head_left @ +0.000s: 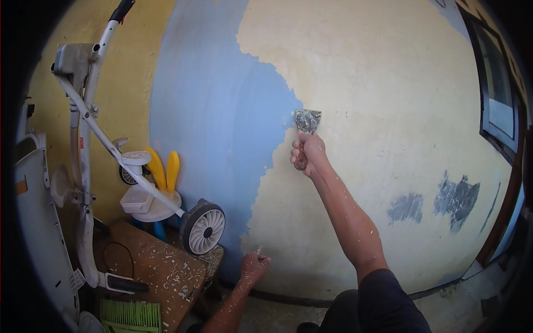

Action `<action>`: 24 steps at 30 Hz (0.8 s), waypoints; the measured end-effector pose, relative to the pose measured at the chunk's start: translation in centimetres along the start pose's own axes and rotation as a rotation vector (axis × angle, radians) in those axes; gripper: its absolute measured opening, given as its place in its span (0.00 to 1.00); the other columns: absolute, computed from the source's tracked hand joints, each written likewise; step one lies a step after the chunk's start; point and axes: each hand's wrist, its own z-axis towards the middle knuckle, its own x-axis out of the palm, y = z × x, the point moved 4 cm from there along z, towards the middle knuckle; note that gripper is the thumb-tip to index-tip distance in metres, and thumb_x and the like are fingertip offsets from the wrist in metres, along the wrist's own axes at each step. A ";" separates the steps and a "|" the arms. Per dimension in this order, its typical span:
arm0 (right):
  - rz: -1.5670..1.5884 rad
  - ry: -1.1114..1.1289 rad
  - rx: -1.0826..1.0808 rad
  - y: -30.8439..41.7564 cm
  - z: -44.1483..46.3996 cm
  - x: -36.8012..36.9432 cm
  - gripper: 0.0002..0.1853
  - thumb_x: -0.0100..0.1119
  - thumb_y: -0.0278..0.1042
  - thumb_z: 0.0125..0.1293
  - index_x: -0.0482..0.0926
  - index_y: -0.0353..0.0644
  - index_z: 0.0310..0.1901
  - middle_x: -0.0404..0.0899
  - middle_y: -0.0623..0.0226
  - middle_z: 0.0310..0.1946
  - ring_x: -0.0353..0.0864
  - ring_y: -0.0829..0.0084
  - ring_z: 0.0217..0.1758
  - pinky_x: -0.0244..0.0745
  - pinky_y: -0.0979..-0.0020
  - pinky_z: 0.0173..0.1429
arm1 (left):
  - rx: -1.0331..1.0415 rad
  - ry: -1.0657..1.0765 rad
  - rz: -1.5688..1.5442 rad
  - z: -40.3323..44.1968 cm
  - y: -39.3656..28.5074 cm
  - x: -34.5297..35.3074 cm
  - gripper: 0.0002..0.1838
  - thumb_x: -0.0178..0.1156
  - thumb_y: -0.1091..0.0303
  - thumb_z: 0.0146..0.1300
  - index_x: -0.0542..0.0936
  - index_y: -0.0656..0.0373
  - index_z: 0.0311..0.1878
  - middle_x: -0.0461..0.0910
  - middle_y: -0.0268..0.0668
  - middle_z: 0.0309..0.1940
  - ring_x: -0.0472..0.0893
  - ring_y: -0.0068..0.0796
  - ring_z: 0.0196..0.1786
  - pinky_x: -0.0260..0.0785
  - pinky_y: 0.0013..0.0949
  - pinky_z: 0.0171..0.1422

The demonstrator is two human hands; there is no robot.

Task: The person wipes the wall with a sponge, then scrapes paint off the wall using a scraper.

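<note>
My right hand (312, 151) is wrapped round the handle of a paint scraper (308, 121). The scraper's broad blade is smeared with pale flecks and lies at the wall, close to the ragged border between blue paint (239, 111) and the cream surface (366, 150). Lower down, my left hand (255, 267) is closed in front of the wall's lower part. A small pale bit shows at its fingertips, too small to name. Paint flecks dot both forearms.
Paint chips litter a brown wooden table (139, 250) at lower left, with a green-bristled brush (131, 315). A white wheeled frame (89, 111) leans there, its wheel (204, 228) near my left hand. A stool with yellow ears (173, 169) stands behind; a window (497, 83) is at right.
</note>
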 end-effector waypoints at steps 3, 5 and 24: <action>-0.085 0.004 0.009 -1.2 -1.9 -2.4 0.05 0.46 0.33 0.71 0.61 0.48 0.41 0.66 0.70 0.21 0.66 0.75 0.13 0.66 0.68 0.12 | 0.028 -0.041 -0.085 0.2 -0.2 -0.8 0.16 0.67 0.57 0.50 0.85 0.63 0.32 0.84 0.49 0.30 0.83 0.49 0.37 0.75 0.44 0.46; -0.126 0.028 0.033 -1.1 -1.2 -1.6 0.04 0.46 0.32 0.71 0.61 0.47 0.42 0.66 0.70 0.21 0.66 0.75 0.13 0.66 0.67 0.12 | 0.026 -0.034 -0.044 0.5 -0.2 -1.0 0.18 0.68 0.57 0.50 0.84 0.65 0.35 0.84 0.48 0.30 0.84 0.46 0.37 0.76 0.42 0.45; -0.134 0.034 0.004 -1.2 -0.8 -2.0 0.07 0.47 0.31 0.70 0.60 0.46 0.43 0.66 0.69 0.21 0.66 0.75 0.13 0.66 0.66 0.13 | 0.118 -0.051 -0.030 0.2 -0.3 0.4 0.20 0.68 0.55 0.50 0.83 0.66 0.34 0.84 0.47 0.29 0.84 0.45 0.36 0.76 0.40 0.42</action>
